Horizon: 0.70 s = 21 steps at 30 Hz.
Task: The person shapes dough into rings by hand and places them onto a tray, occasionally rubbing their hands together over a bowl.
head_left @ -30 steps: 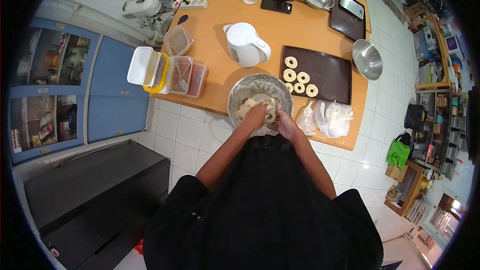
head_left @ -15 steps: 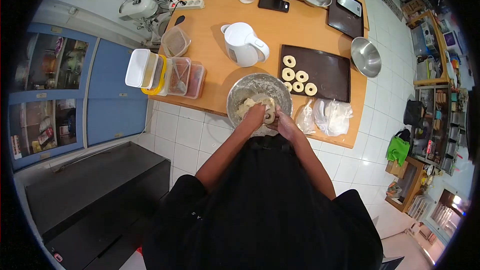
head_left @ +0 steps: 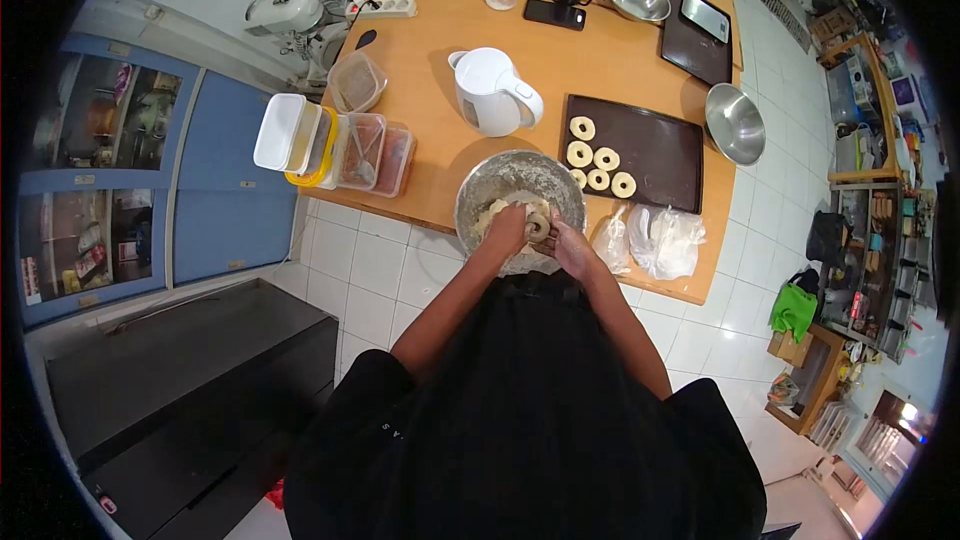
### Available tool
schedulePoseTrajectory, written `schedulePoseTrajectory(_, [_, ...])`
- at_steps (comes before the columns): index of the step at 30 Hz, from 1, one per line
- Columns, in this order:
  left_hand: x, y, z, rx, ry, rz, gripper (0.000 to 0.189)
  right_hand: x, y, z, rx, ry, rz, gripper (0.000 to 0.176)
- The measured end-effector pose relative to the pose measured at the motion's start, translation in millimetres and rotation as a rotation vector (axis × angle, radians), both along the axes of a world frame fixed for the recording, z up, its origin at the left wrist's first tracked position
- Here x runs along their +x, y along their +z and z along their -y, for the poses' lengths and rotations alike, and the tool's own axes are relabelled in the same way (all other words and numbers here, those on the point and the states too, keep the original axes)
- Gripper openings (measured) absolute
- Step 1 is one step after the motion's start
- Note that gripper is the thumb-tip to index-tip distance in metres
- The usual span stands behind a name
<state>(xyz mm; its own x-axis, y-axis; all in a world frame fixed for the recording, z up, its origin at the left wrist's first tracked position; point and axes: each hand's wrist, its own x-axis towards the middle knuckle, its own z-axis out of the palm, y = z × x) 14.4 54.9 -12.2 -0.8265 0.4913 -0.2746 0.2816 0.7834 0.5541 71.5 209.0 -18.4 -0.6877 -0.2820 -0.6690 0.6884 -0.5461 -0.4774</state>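
Over a floury metal bowl, my two hands hold a small ring of dough between them. My left hand is closed, its fingers at the ring's left side. My right hand grips the ring from the right, fingers curled beneath it. More pale dough lies in the bowl behind my left hand, partly hidden. To the right, several dough rings rest on a dark baking tray.
A white electric kettle stands behind the bowl. Plastic bags lie at the table's front right, beside the tray. Stacked plastic containers are at the left edge. An empty steel bowl sits at the right edge.
The dough ring now shows more plainly between my hands, its hole facing up. My left hand has shifted slightly left. The camera view has tilted a little.
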Motion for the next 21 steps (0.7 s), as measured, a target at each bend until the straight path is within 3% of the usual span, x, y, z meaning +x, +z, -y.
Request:
schedulePoseTrajectory(2, [6,7,1,0.11,0.084,-0.118,0.04,-1,-1,0,0.002,0.01,-0.016,0.045])
schedulePoseTrajectory(8, [4,12,2,0.334,0.383,0.346,0.037,-5,0,2,0.033,-0.03,-0.058,0.044])
schedulePoseTrajectory(14, [-2,18,7,0.352,0.35,0.258,0.033,-3,-6,2,0.034,-0.061,-0.057,0.042])
schedulePoseTrajectory(21, [-11,30,11,0.505,0.328,0.563,0.031,-4,-6,0,0.073,-0.077,-0.018,0.042])
